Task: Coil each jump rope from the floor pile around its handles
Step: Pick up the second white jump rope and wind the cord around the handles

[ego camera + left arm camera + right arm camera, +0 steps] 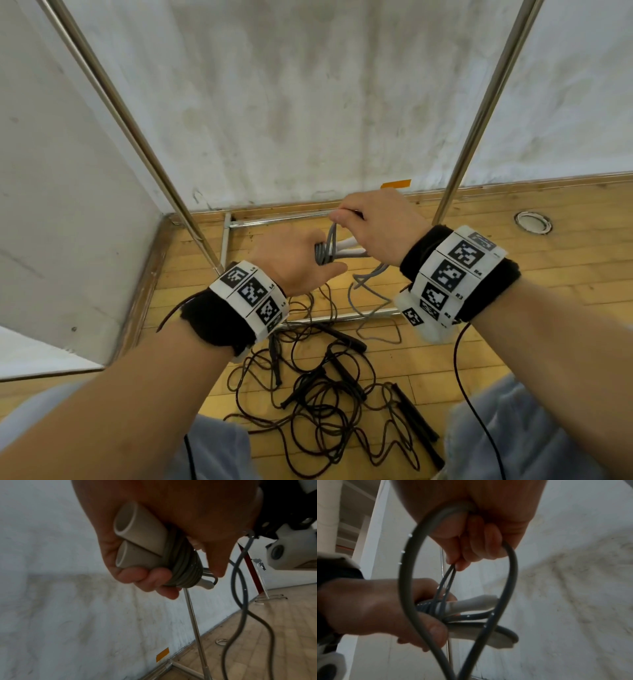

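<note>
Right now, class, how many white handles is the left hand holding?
2: one white handle above, the other below, side by side in the left hand, grey rope coiled round both.

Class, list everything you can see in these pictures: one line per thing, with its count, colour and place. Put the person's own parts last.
grey jump rope: one, grey cord, partly coiled round its handles, loose end trailing to the floor
handles: two, pale, side by side in the left hand
black jump ropes: count unclear, black, tangled pile on the floor
metal rack: one, silver poles and base bars, by the wall
tape: one piece, orange, low on the wall
floor fitting: one, round, pale, set in the floor at right
floor: wooden
wristbands: two, black with printed markers
left hand: grips the handles
right hand: holds the grey cord
</note>
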A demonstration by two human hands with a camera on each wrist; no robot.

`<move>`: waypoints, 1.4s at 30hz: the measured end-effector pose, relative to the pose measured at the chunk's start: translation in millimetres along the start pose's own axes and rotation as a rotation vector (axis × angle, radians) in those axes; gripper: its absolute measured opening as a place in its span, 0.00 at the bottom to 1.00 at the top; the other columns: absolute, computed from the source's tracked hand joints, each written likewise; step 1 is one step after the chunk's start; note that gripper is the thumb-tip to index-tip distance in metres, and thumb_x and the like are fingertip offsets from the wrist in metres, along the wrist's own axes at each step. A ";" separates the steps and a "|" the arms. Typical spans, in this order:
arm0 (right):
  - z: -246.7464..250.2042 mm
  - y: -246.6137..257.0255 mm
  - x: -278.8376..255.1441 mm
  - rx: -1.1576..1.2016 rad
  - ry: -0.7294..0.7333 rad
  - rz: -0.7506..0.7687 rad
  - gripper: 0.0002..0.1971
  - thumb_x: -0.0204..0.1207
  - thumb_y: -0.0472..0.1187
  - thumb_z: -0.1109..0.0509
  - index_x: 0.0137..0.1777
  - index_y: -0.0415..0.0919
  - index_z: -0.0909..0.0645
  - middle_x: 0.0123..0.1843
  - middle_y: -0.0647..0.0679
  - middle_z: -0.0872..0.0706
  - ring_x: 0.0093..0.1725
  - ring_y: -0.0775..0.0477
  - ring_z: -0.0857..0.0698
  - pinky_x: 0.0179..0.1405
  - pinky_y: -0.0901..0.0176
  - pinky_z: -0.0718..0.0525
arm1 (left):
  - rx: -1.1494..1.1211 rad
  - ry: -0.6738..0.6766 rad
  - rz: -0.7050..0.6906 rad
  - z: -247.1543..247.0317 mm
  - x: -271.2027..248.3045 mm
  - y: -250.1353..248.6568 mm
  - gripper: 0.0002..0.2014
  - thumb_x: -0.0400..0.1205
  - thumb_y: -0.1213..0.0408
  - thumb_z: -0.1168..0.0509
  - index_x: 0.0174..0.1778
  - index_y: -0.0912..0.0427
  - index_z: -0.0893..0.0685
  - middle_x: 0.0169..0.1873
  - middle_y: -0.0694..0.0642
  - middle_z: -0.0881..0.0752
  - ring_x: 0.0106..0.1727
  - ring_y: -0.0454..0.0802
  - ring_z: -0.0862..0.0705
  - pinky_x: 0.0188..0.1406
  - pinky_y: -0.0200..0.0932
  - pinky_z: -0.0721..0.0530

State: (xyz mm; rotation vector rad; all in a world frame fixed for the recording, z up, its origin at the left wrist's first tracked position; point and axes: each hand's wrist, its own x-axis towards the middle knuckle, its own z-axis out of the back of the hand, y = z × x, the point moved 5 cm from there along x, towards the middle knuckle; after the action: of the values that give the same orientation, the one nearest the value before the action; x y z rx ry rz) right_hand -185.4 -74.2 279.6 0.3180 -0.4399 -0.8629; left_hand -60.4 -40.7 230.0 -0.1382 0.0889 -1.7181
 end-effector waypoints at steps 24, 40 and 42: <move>-36.8 -14.8 -0.8 0.564 -0.022 -0.239 0.12 0.84 0.50 0.45 0.41 0.51 0.25 0.24 0.61 0.27 0.22 0.62 0.29 0.22 0.68 0.33 | -0.843 -0.295 0.049 50.0 -12.5 11.2 0.17 0.76 0.46 0.37 0.52 0.54 0.24 0.36 0.62 0.14 0.30 0.58 0.19 0.31 0.61 0.16; -66.3 2.5 -7.9 0.934 0.165 -0.401 0.13 0.85 0.34 0.45 0.44 0.34 0.21 0.38 0.42 0.15 0.43 0.47 0.17 0.56 0.55 0.22 | -0.833 -0.291 0.065 46.8 -0.6 8.7 0.04 0.83 0.54 0.36 0.47 0.43 0.26 0.31 0.53 0.17 0.26 0.48 0.18 0.22 0.39 0.21; -66.5 2.6 -9.6 1.136 0.139 -0.454 0.13 0.85 0.33 0.47 0.40 0.37 0.25 0.29 0.44 0.22 0.34 0.45 0.21 0.50 0.53 0.21 | -0.782 -0.327 0.106 47.6 1.3 17.2 0.05 0.83 0.53 0.37 0.51 0.45 0.26 0.32 0.50 0.18 0.30 0.51 0.17 0.27 0.44 0.20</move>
State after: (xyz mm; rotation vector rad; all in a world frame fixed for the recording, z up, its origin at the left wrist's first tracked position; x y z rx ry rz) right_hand -156.3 -58.9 221.0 1.5601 -0.7138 -0.9460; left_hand -36.9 -43.6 274.7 -0.9675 0.5130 -1.4531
